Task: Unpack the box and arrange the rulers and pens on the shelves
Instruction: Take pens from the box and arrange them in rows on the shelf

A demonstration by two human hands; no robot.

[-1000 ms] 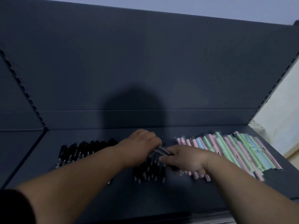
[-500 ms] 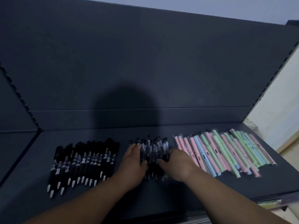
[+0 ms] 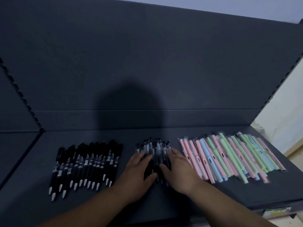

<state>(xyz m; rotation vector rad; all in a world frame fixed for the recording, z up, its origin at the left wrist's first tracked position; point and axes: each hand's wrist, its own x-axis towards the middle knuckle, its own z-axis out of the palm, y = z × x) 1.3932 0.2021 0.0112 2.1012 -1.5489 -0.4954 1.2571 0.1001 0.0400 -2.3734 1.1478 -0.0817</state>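
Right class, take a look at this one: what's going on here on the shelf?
A person is laying out pens on a dark shelf. The left hand and right hand rest flat against either side of the middle bunch of clear pens, apparently squaring it up. A row of black pens lies to its left, and pastel pens in wrappers to its right. No rulers or box show.

Under the left hand (image 3: 139,171) and right hand (image 3: 180,171), the near ends of the clear-barrelled black pens (image 3: 155,148) are hidden. Right of the grip, the pastel pink, green and blue wrapped pens (image 3: 229,156) blur at their near tips. Left of it, the print on the matte black pens (image 3: 85,161) is too small to read. Both forearms (image 3: 98,207) are cut off by the bottom edge.
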